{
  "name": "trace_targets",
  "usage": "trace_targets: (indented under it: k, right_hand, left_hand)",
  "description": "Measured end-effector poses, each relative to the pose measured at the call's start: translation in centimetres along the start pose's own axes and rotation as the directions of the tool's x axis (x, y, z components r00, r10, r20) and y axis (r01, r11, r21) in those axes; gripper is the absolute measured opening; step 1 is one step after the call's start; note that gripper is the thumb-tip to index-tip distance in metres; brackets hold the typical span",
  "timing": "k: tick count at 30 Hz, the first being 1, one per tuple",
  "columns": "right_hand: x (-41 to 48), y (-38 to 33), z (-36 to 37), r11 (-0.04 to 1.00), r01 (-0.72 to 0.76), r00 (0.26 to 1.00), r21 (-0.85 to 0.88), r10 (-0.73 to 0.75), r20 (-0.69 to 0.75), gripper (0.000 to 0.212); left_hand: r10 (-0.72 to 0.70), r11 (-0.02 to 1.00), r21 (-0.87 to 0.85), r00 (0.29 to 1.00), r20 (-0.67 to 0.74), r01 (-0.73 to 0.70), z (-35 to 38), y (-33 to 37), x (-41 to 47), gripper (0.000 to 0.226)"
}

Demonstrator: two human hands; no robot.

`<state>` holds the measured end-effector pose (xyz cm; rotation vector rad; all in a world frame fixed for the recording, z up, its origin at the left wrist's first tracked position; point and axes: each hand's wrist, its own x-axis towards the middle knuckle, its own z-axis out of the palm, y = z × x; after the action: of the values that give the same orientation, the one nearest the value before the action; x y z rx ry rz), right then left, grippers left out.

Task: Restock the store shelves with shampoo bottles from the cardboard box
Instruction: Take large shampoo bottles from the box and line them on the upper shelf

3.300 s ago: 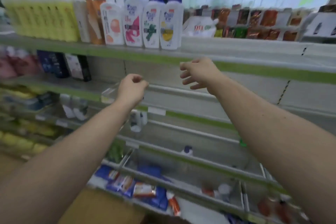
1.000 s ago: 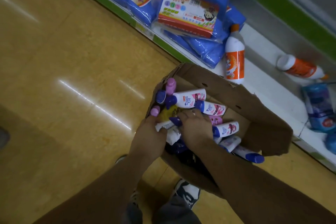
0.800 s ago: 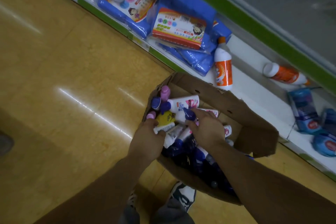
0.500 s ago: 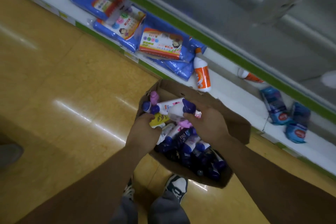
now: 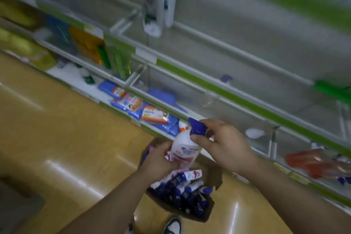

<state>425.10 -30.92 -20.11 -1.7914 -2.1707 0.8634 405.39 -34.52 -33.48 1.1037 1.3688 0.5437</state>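
Note:
A white shampoo bottle (image 5: 185,150) with a blue cap is held above the cardboard box (image 5: 207,213). My right hand (image 5: 226,146) pinches its blue cap at the top. My left hand (image 5: 159,159) grips the lower body of the same bottle, and a pink-capped item shows under its fingers. The brown box stands on the floor below my hands and holds several white bottles with blue caps. Higher up, two white shampoo bottles (image 5: 157,4) stand on a shelf (image 5: 237,49) with a rail along its front.
Green-edged shelves (image 5: 247,100) run diagonally across the view. Blue packets (image 5: 150,112) lie on the bottom shelf, green and orange bottles (image 5: 98,51) stand at the left, red packets (image 5: 313,161) at the right. The floor is yellow-brown; my shoe (image 5: 172,225) is beside the box.
Both hands have lifted a white bottle out of the box. My view has swung up from the box to the shelves.

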Motion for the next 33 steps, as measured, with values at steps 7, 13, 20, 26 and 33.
trace_targets:
  k: [7,13,20,26,33]
  right_hand:
    - [-5.5,-9.8,-15.2,0.967,0.093,0.989,0.235,-0.063,-0.131,0.023]
    - [-10.0,-16.8,-25.7,0.902,0.251,0.946,0.352,-0.152,-0.285,0.017]
    - [-13.2,-22.3,-33.9,0.853,0.398,0.839,0.338,-0.19,-0.51,0.035]
    - [-15.2,-24.6,-37.9,0.88,0.4,0.787,0.256,-0.187,-0.587,0.055]
    - [-15.3,-26.3,-43.6,0.926,0.33,0.72,0.182,-0.122,-0.683,0.043]
  left_hand:
    - [0.2,0.979,-0.04,0.979,0.03,-0.199,-5.0,15.6,-10.3,0.049]
    - [0.383,0.921,-0.063,0.923,-0.025,-0.384,-6.7,26.4,-17.2,0.04]
    - [0.589,0.797,-0.104,0.803,-0.09,-0.596,-6.1,36.5,-22.0,0.038]
    - [0.726,0.668,-0.092,0.674,-0.134,-0.738,-5.2,44.3,-24.0,0.044]
    - [0.805,0.582,-0.048,0.584,-0.106,-0.812,-4.8,53.6,-24.7,0.045]
